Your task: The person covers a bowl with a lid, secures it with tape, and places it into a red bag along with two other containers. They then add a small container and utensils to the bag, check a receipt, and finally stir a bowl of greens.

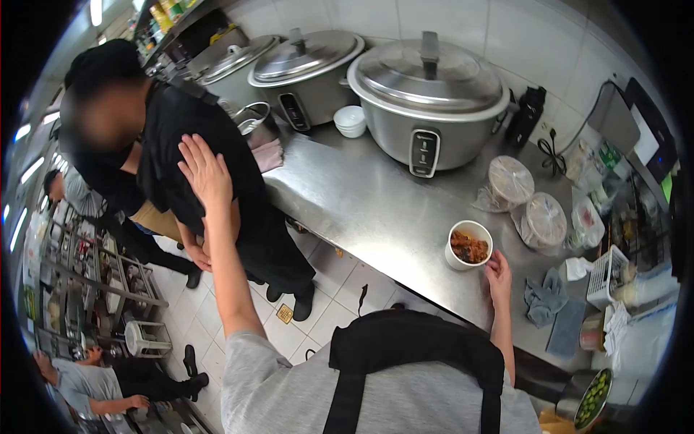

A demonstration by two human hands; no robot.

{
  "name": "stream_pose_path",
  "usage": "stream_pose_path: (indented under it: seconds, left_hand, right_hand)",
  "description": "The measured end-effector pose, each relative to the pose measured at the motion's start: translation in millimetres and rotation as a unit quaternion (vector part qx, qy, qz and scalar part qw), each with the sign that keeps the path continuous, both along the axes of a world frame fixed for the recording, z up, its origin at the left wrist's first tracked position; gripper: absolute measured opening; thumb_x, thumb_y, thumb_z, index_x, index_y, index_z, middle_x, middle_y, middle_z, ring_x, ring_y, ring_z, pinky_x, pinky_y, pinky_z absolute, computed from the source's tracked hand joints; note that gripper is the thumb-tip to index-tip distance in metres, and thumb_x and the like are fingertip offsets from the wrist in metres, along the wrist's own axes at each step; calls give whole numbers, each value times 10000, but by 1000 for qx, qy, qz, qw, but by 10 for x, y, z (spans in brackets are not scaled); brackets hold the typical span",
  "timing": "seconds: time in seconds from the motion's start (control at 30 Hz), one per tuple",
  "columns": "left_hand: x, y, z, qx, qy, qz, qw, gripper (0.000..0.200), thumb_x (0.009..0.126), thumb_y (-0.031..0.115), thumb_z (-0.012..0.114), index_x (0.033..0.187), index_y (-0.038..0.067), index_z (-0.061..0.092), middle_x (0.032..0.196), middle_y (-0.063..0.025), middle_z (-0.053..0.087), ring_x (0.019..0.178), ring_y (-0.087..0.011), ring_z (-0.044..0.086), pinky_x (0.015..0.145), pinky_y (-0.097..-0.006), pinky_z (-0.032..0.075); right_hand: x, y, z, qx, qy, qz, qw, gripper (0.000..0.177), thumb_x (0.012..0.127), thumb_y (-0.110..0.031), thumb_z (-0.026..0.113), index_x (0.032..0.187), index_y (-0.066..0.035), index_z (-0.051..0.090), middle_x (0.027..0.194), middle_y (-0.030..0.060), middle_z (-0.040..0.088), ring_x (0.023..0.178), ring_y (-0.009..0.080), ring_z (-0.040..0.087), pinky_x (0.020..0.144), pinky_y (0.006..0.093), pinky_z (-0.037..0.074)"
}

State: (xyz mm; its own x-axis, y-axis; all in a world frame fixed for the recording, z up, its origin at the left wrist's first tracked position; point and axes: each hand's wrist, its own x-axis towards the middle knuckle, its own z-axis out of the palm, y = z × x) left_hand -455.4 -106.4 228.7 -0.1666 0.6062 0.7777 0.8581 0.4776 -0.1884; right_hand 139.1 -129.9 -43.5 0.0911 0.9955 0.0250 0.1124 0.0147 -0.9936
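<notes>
My left hand [206,172] is stretched out with its fingers spread, laid over the dark-clothed upper back of a co-worker [191,137] at the left. On the steel counter [361,210], close to its front edge, a white paper cup [463,262] holds reddish-brown food [470,247]. Beside the cup's right wall is my right hand [499,281], fingers loosely bent and fingertips right at the cup. Nothing shows in the palm of either hand.
Large rice cookers [430,94] line the wall, with stacked white bowls [350,119] between two. Wrapped bowls [510,182], a blue-grey cloth [546,296] and a white basket [607,278] lie to the right. Another person [101,387] is at lower left, near a white stool [150,338].
</notes>
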Motion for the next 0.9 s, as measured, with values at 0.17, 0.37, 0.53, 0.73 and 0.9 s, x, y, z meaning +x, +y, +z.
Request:
stream_pose_path:
  seconds: [0.17, 0.37, 0.53, 0.73, 0.9]
  left_hand:
    - [391, -258, 300, 224, -1, -131, 966, 626, 931, 274, 410, 1412, -18, 134, 1478, -216, 80, 1371, -376, 38, 1103, -459, 51]
    - [145, -49, -154, 150, 3, -114, 982, 579, 940, 257, 375, 1409, -10, 164, 1475, -214, 109, 1376, -343, 72, 1103, -451, 52]
    - [39, -119, -290, 91, 63, 8, 994, 554, 917, 227, 407, 1403, 28, 231, 1472, -189, 162, 1370, -338, 121, 1083, -481, 139]
    - [1403, -573, -137, 283, -73, -189, 938, 502, 888, 155, 518, 1333, -6, 351, 1395, -213, 322, 1298, -345, 297, 1042, -436, 242]
    - [2562, -333, -1611, -448, -309, -258, 798, 699, 795, 237, 644, 1389, 102, 302, 1495, -167, 53, 1379, -347, -17, 1065, -560, 95]
  right_hand:
    - [3, 68, -58, -3, -7, 0, 1000, 533, 792, 20, 558, 1297, 24, 389, 1225, 137, 511, 978, 158, 547, 806, 263, 468]
    - [71, 162, 19, -37, -15, 29, 999, 467, 800, 16, 566, 1252, 24, 448, 1163, 112, 559, 846, 107, 561, 676, 218, 484]
    - [62, 142, 229, -69, -11, 48, 996, 457, 818, 6, 548, 1261, 27, 439, 1156, 129, 563, 865, 117, 573, 712, 236, 485]
    - [98, 74, 128, -52, 49, 45, 996, 251, 858, -40, 518, 1095, 30, 562, 1051, 110, 620, 867, 132, 594, 734, 246, 482]
    - [370, 57, 493, -12, -107, 32, 994, 185, 881, -114, 510, 851, 22, 631, 893, 103, 656, 799, 163, 611, 717, 277, 468]
